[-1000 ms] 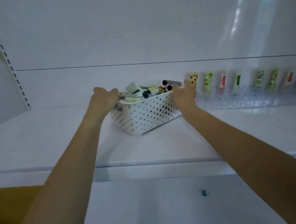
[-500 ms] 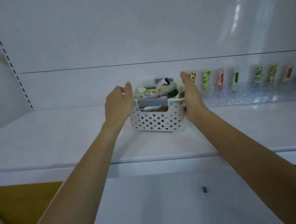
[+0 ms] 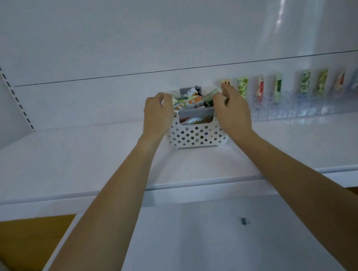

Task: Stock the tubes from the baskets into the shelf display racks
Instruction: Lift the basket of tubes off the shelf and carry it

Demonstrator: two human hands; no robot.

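A white perforated basket (image 3: 195, 134) stands on the white shelf (image 3: 76, 159), its short end facing me. Several printed tubes (image 3: 189, 102) are piled in it, among them an orange-patterned one and a green one (image 3: 210, 95). My left hand (image 3: 157, 116) holds the basket's left side, fingers curled over the rim. My right hand (image 3: 234, 112) holds the right side the same way, thumb beside the green tube. To the right a clear display rack (image 3: 292, 112) runs along the back wall, with several tubes (image 3: 243, 87) standing upright in it.
The shelf's front lip (image 3: 179, 189) crosses the view below my forearms. A lower white surface with a small metal clip (image 3: 244, 221) lies under it. A slotted upright (image 3: 1, 72) runs up the left wall.
The basket turned from angled to end-on and slid back toward the wall. My hands went from flat against its sides to fingers curled over the rim.
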